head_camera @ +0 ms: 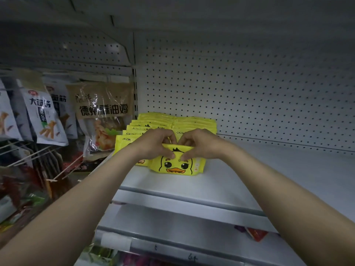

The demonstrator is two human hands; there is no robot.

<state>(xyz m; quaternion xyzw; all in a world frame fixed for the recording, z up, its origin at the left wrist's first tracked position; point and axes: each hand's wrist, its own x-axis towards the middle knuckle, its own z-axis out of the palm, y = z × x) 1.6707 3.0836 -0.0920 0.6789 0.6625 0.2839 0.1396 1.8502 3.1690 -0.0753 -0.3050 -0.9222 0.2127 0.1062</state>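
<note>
Now both hands pinch the top edge of the yellow duck pack point(175, 164), probably to stand it upright as the front of its row. Left hand point(153, 144) holds at 11 o'clock, right hand point(199, 144) at 1 o'clock. It stands on the white shelf point(249, 179), before the other yellow packs point(153, 121).

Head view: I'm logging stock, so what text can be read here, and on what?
"德州麻油", last character unclear: brown snack bag.
"大面筋": white hanging bag.
"ckak", start cut off: yellow packs behind the duck pack that left hand and right hand pinch.
Scrawl on the shelf edge strip and the duck pack's small print: unreadable.
</note>
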